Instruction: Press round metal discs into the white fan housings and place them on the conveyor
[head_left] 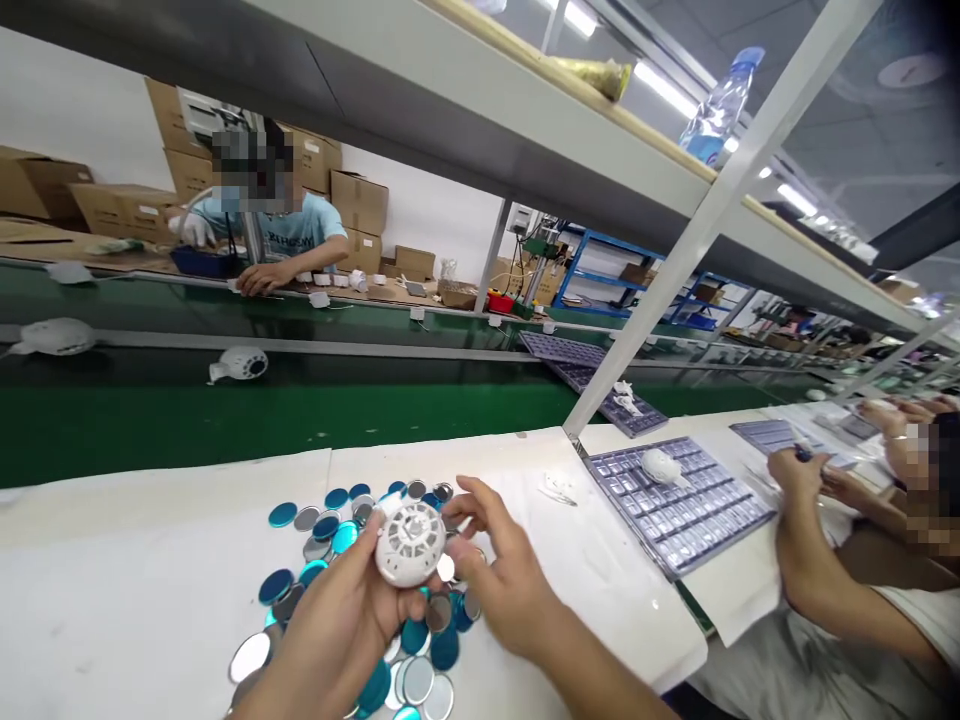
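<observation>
My left hand (352,605) grips a round white plastic housing (410,545), its slotted vent face turned up, above the worktop. Just to its right is my right hand (506,570), fingers curved and apart; I see nothing in them, and whether a fingertip touches the housing I cannot tell. Beneath and around both hands lie many loose round discs (418,680), some mirror-silver and some with a blue face. Part of the pile is hidden by my hands.
A green conveyor (450,402) carries similar white housings (244,362). To the right, a compartment tray (686,505) bears a white part (663,467). A slanted post (660,290) supports the overhead shelf. One co-worker (300,225) sits opposite, another's arm (806,540) is at right.
</observation>
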